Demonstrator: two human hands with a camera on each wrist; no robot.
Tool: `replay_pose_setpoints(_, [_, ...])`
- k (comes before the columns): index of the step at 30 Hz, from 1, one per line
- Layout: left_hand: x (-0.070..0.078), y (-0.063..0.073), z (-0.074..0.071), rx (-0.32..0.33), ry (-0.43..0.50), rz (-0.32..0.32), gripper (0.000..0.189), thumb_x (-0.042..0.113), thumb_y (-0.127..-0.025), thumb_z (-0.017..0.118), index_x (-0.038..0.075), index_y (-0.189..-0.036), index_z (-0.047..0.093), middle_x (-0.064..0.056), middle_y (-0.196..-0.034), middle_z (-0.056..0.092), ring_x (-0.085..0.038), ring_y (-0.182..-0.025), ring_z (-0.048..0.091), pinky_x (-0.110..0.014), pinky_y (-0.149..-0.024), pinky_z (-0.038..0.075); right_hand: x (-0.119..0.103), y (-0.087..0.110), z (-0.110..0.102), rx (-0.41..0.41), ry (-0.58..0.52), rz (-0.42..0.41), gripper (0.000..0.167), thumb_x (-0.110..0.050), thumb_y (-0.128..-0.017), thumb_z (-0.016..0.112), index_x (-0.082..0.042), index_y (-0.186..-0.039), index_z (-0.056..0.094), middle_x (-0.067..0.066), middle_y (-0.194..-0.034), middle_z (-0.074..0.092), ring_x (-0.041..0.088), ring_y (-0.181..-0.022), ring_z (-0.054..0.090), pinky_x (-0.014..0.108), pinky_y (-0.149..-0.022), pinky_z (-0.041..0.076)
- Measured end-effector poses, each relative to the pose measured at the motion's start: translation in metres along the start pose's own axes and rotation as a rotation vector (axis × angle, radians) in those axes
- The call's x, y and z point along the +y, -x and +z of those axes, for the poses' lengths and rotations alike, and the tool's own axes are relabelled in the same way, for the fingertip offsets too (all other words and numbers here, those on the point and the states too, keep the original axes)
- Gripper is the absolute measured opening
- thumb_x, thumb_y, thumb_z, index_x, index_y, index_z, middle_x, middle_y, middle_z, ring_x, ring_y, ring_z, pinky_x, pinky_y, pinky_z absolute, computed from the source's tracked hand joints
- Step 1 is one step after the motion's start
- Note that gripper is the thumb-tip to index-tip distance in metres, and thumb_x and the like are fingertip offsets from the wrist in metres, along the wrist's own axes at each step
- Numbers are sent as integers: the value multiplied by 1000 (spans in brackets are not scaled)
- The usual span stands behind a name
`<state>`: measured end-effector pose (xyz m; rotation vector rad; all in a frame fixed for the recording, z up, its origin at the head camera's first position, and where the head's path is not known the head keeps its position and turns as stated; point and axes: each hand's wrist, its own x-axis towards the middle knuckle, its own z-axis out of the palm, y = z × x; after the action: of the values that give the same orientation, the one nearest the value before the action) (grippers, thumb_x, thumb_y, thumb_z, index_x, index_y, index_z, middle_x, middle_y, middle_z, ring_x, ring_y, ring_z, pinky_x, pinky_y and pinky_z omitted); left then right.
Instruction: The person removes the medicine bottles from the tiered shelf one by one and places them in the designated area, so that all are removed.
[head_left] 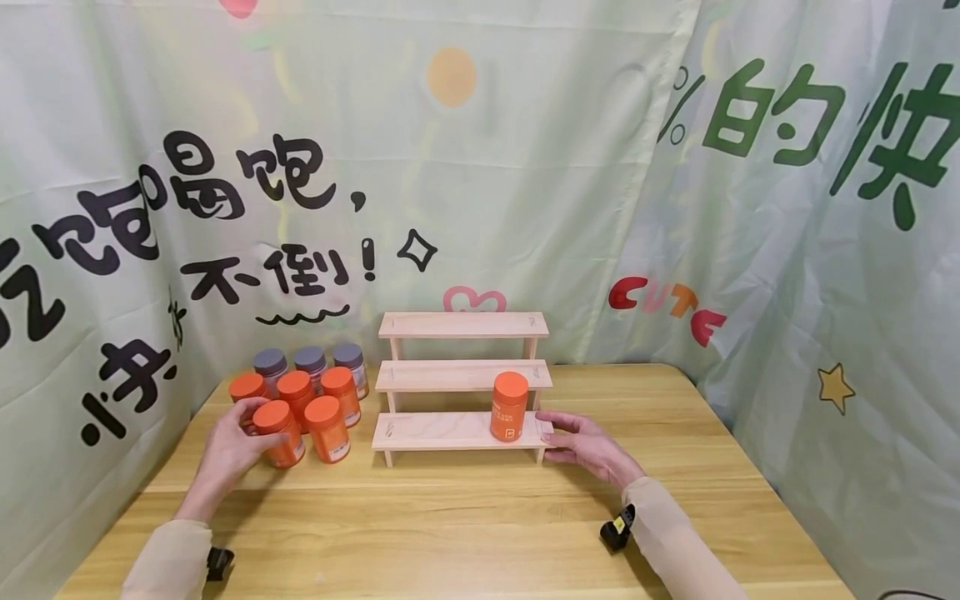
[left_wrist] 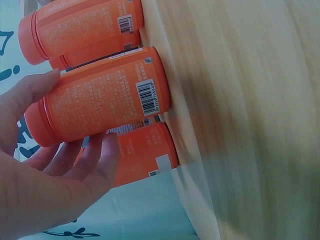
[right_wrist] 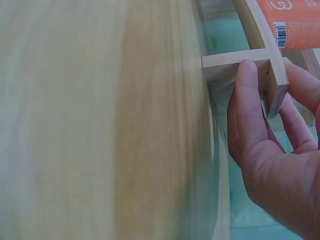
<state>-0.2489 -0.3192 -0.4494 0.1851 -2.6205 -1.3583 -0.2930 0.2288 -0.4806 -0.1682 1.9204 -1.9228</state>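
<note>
My left hand grips an orange jar at the front left of a cluster, thumb on one side and fingers curled on the other. In the left wrist view that jar shows a barcode near its base, with other orange jars on either side. My right hand holds the right end of the lowest step of a three-tier wooden stand. In the right wrist view its thumb and fingers straddle the step's end. Another orange jar stands upright on that step, close to my right fingertips.
Several more orange jars, one being the jar right of my left hand, stand on the wooden table. Behind them are three purple-lidded jars. A printed fabric curtain borders the table at the back and sides.
</note>
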Motion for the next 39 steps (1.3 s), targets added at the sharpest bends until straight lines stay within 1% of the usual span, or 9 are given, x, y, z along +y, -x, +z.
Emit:
replay_pose_setpoints(12, [0,0,0,-21,17,-10,76,10,-80,78,-3,-142,36,-31,-141,44,-44,-122,49,-57,-102,42,1,-1,-1,8,8,-1,55,-8,-96,62,-1,-146,42,18,-138,49,17,-99,66,35,-88,57])
replay_pose_setpoints(19, [10,1,-5,2,13,-15,90,40,-81,80,3,-148,33,-27,-147,40,-43,-130,41,-61,-106,36,1,0,-1,2,8,-1,55,-7,-96,62,0,-146,41,17,-137,50,17,-99,65,36,-88,57])
replay_pose_setpoints(21, [13,1,-5,45,22,-5,89,46,-81,78,4,-147,36,-24,-145,43,-41,-130,42,-56,-105,39,1,0,-1,3,7,1,55,-7,-96,62,0,-146,41,17,-137,51,18,-100,65,36,-88,57])
replay_pose_setpoints(23, [16,1,-5,101,45,9,84,46,-81,77,6,-145,40,-22,-141,47,-37,-126,45,-39,-101,45,1,0,-1,3,7,0,55,-7,-96,62,0,-146,42,17,-137,50,18,-100,65,35,-88,57])
replay_pose_setpoints(26, [21,1,-3,218,97,36,70,40,-82,78,7,-137,51,-17,-131,55,-27,-115,51,-15,-86,44,1,0,-1,5,6,-3,55,-7,-95,62,0,-146,42,17,-137,50,17,-99,66,35,-87,58])
replay_pose_setpoints(28, [25,1,-1,300,137,58,57,32,-84,78,7,-131,58,-15,-124,60,-18,-105,55,-7,-77,42,1,0,-1,5,7,-3,55,-7,-95,63,0,-146,42,17,-137,50,17,-99,66,35,-87,58])
replay_pose_setpoints(32, [34,0,4,454,183,126,31,10,-88,70,3,-118,67,-7,-106,67,-3,-85,57,-6,-72,44,0,1,-1,8,11,0,55,-7,-95,62,0,-146,42,17,-136,51,18,-101,65,35,-87,58])
replay_pose_setpoints(34, [39,-1,7,498,208,161,26,2,-88,65,1,-113,69,-3,-98,69,0,-79,58,-7,-70,46,0,1,-1,10,11,1,55,-7,-95,62,0,-146,42,16,-136,51,18,-101,65,35,-87,57])
replay_pose_setpoints(39, [56,1,16,488,287,169,19,3,-91,62,0,-108,70,5,-91,69,-4,-77,62,-9,-66,50,0,0,0,9,10,1,56,-7,-95,62,-1,-146,42,17,-137,50,17,-100,65,35,-88,57])
